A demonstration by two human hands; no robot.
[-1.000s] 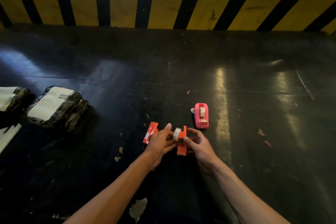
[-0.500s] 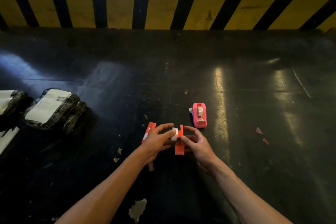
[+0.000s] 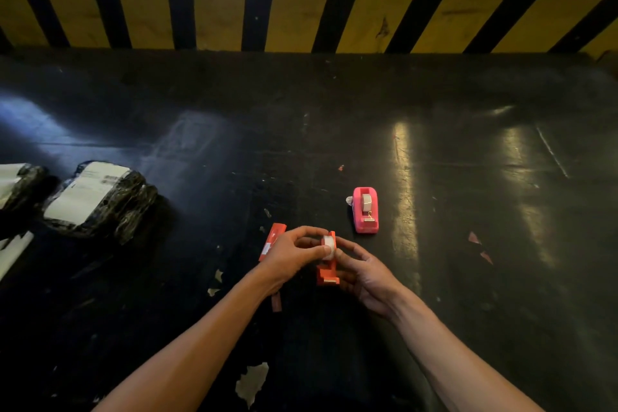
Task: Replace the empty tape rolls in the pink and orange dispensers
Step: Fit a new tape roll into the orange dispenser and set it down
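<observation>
Our left hand (image 3: 294, 252) had its thumb and fingers pinched on the small white tape roll (image 3: 328, 247). Our right hand (image 3: 363, 273) was curled around the orange dispenser (image 3: 327, 273) from its right side and held it steady. The roll sat right at the top of the orange dispenser, between our two hands, and both hands touched there. We could not tell if the roll was all the way down in its slot.

We thought a few things could go wrong. The roll was little and smooth, so it could slip out of our fingers and roll off across the dark floor (image 3: 434, 328). If we pushed it in crooked, it might get stuck or not spin. The sticky end could also fold back on itself.

Just left of our left hand lay an orange box (image 3: 272, 241). The pink dispenser (image 3: 365, 210) stood on the floor a little way past our hands, on the right, apart from them. It had a roll in it. Wrapped parcels (image 3: 97, 197) lay far off to the left.
</observation>
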